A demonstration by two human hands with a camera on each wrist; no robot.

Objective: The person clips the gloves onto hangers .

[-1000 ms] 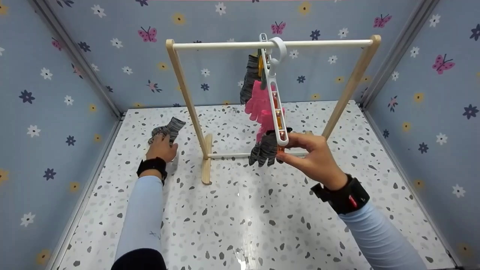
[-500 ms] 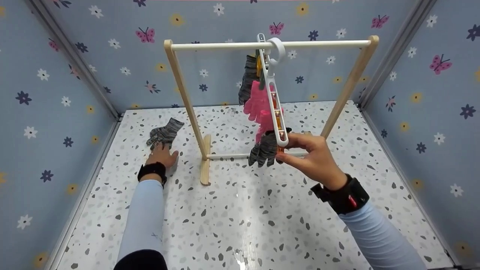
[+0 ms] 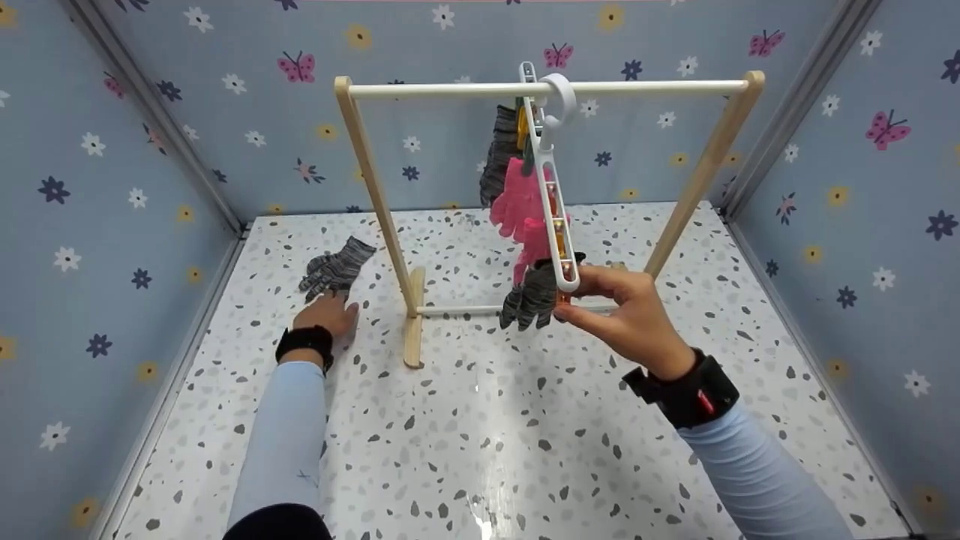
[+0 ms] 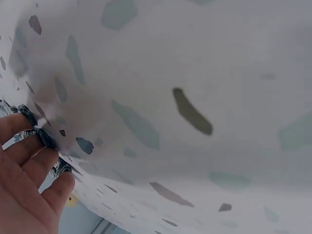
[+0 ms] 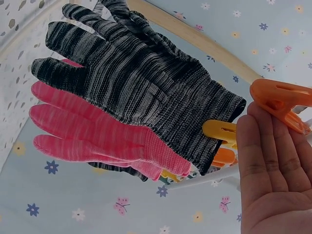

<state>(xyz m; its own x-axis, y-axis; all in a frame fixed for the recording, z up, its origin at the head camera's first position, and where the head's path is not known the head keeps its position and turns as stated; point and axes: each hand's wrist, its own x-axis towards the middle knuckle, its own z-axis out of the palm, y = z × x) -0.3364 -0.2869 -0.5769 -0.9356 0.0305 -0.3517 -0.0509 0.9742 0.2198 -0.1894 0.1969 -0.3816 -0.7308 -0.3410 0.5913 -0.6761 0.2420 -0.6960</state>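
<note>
In the head view my left hand [image 3: 324,313] touches the finger ends of a grey-striped knit glove [image 3: 341,266] lying flat at the left. The left wrist view shows its fingers extended against the dark knit edge. My right hand [image 3: 630,311] pinches an orange clip [image 3: 563,298] at the near end of a white clip hanger [image 3: 550,172]. In the right wrist view this orange clip [image 5: 280,95] sits at the fingertips. Beside it, a yellow clip [image 5: 218,129] holds a hanging grey-striped glove [image 5: 141,78] by the cuff. Pink gloves [image 5: 97,129] hang behind.
The hanger hooks over the white rail [image 3: 450,91] of a wooden-legged rack [image 3: 373,180]. Another grey-striped glove [image 3: 498,161] hangs at its far end. Speckled flooring [image 3: 465,420] spreads beneath, enclosed by flower-patterned walls [image 3: 420,45].
My left hand has drawn back toward me, from on top of the lying glove to its finger ends, so more of the glove shows. The right hand stays at the orange clip.
</note>
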